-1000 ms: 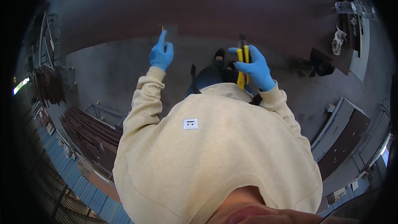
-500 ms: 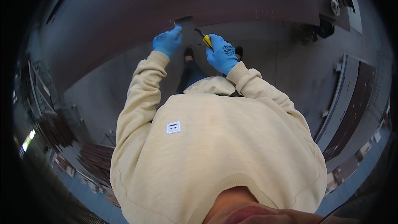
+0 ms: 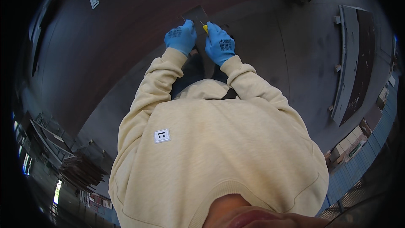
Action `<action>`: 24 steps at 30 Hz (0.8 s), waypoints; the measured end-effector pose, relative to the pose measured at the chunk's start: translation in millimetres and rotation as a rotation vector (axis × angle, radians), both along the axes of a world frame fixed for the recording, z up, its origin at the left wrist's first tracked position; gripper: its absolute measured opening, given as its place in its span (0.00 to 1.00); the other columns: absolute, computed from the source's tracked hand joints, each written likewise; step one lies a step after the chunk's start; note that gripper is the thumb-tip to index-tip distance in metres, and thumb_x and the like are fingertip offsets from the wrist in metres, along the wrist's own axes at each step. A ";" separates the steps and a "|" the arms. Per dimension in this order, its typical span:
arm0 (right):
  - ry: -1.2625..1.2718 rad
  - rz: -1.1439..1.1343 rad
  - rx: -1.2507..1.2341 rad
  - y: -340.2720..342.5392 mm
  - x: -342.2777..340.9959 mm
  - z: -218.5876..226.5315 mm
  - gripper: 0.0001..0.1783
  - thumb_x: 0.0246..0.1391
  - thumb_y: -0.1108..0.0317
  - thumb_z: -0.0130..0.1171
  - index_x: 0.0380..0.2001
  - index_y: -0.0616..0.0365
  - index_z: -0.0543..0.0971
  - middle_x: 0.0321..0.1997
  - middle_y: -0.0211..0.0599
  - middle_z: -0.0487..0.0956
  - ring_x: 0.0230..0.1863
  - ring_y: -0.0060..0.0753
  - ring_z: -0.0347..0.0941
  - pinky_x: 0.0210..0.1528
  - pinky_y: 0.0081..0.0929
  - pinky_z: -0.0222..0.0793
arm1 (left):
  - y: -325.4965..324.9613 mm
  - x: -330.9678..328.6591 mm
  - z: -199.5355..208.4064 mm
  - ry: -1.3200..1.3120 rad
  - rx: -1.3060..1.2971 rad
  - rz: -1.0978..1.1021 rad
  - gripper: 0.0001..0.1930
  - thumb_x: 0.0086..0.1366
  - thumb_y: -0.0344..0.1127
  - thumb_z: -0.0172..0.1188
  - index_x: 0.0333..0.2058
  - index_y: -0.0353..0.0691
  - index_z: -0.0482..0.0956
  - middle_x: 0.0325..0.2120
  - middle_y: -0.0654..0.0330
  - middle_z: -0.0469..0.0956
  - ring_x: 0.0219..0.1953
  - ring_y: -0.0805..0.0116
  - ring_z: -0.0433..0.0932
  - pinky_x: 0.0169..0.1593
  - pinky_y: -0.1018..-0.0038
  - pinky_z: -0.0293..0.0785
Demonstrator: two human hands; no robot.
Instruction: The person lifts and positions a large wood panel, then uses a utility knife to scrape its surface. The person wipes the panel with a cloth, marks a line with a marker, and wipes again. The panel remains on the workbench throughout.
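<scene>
My left hand (image 3: 181,37), in a blue glove, is closed on the near edge of a thin dark rectangular plate (image 3: 195,13), which resembles a wide scraper blade. Close to its right, my gloved right hand (image 3: 220,44) grips a yellow-handled tool (image 3: 205,28). A slim metal end of that tool reaches the plate's right side; whether it touches cannot be made out. Both hands are in front of my body, at the near edge of a large dark reddish-brown panel (image 3: 126,21). Most of the tool's handle is hidden in my right hand.
A white label (image 3: 94,1) is on the panel at the left. Over at the right, long grey and brown boards (image 3: 352,63) rest on small blocks above the grey floor (image 3: 270,59). Brown strips (image 3: 80,171) are stacked at the lower left beside a metal frame (image 3: 48,137).
My hands have come closer together, and the yellow-handled tool has swung to the plate's right side. The plate is tilted differently. My view has turned, shifting the panel and boards.
</scene>
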State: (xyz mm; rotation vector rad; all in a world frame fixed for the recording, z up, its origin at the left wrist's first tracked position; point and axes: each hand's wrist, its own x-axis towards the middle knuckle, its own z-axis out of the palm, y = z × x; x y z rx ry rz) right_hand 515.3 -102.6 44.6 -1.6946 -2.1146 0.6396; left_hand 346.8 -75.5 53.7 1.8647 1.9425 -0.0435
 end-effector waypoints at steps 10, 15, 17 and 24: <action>-0.056 -0.015 -0.047 1.2 -0.5 5.0 0.24 0.60 0.67 0.59 0.60 0.59 0.75 0.53 0.48 0.82 0.45 0.54 0.82 0.45 0.49 0.81 | 12.2 7.8 11.4 0.005 -0.111 0.055 0.15 0.74 0.52 0.52 0.43 0.52 0.82 0.32 0.52 0.87 0.35 0.47 0.86 0.39 0.54 0.81; -0.091 -0.003 -0.096 0.5 2.0 2.9 0.33 0.54 0.63 0.67 0.62 0.59 0.72 0.53 0.47 0.82 0.47 0.54 0.81 0.47 0.50 0.80 | 18.5 11.8 15.9 0.028 -0.152 0.079 0.17 0.74 0.55 0.52 0.42 0.52 0.83 0.33 0.52 0.87 0.36 0.48 0.87 0.41 0.54 0.81; -0.107 -0.006 -0.160 0.7 0.9 3.2 0.37 0.51 0.63 0.70 0.64 0.58 0.71 0.53 0.48 0.82 0.48 0.55 0.81 0.48 0.50 0.80 | 18.3 12.9 16.2 0.032 -0.147 0.081 0.16 0.74 0.54 0.52 0.42 0.52 0.83 0.32 0.52 0.87 0.36 0.48 0.87 0.41 0.54 0.81; -0.201 0.012 -0.467 14.6 -7.7 11.2 0.26 0.57 0.63 0.66 0.56 0.55 0.71 0.50 0.53 0.82 0.50 0.57 0.82 0.49 0.53 0.79 | 7.4 8.5 -4.0 0.055 0.037 -0.078 0.10 0.71 0.46 0.58 0.35 0.49 0.80 0.26 0.53 0.85 0.29 0.50 0.86 0.31 0.55 0.80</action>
